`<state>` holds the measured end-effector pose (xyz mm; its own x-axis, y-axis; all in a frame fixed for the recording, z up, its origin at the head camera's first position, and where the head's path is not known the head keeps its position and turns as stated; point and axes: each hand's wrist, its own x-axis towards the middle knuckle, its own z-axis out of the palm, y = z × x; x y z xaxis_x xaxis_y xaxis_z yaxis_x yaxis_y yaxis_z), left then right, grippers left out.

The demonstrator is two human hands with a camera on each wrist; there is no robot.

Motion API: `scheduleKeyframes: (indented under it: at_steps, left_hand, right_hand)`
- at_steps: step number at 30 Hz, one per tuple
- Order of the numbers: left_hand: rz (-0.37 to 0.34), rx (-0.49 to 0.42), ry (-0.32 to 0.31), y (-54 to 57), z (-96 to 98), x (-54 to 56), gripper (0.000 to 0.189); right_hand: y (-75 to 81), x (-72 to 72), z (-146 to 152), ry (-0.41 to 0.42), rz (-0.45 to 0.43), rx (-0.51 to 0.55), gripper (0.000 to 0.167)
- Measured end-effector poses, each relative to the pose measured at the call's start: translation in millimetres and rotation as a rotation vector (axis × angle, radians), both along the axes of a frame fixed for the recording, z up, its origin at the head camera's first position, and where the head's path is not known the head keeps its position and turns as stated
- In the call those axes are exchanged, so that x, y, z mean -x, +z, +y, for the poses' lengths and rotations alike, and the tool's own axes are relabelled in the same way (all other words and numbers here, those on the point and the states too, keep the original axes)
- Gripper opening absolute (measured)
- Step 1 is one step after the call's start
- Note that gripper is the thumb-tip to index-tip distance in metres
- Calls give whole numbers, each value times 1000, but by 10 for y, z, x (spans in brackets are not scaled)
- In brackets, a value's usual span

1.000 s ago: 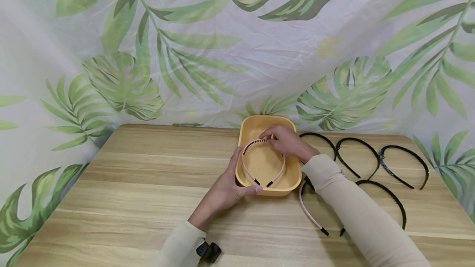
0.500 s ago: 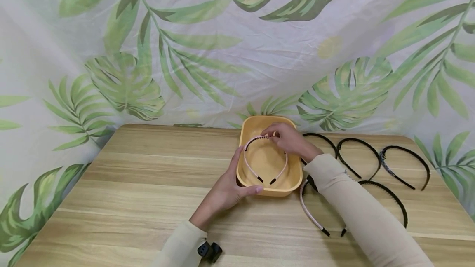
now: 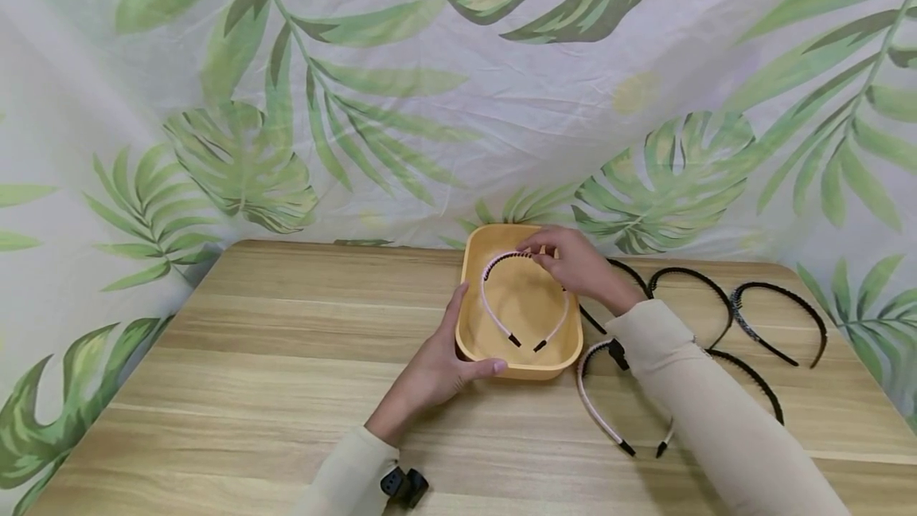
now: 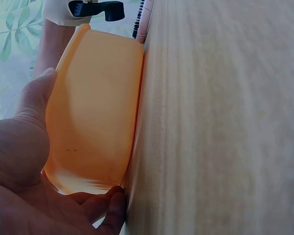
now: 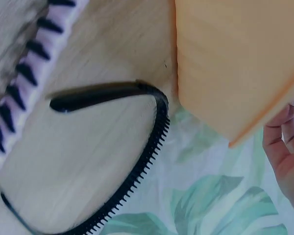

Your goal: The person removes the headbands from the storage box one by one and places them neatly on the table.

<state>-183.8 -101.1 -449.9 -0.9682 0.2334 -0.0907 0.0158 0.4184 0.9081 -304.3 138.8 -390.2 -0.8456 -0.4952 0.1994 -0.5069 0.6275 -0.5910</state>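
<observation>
An orange plastic box stands on the table, its corner nearest me gripped by my left hand, thumb over the front rim. In the left wrist view, fingers of the left hand curl at the base of the box. My right hand pinches the top of a pink headband with black inner teeth and black tips. This headband overlaps the box's inside, tips toward me. In the right wrist view, the right hand is partly hidden behind the box wall.
Several headbands lie to the box's right: a black one, a patterned one and a pink one near the right sleeve. The sleeve partly covers others. A leaf-print cloth hangs behind the wooden table.
My right hand has moved right and slightly away from me, carrying the pink headband with it over the box. The left hand and box have stayed in place.
</observation>
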Motion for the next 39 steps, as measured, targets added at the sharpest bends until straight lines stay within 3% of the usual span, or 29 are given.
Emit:
scheduleKeyframes:
  at_steps: [15,27,39]
  left_hand:
    - [-2,20,15,-14,-6,2,126]
    - [8,5,6,1,4,1,126]
    - [6,11,8,-8,1,3,127]
  right_hand:
    - [66,-184,193,31,31,7,27]
    - [41,-346,380,31,74,38,30]
    - [-41,-508,722,-2,143,3,33]
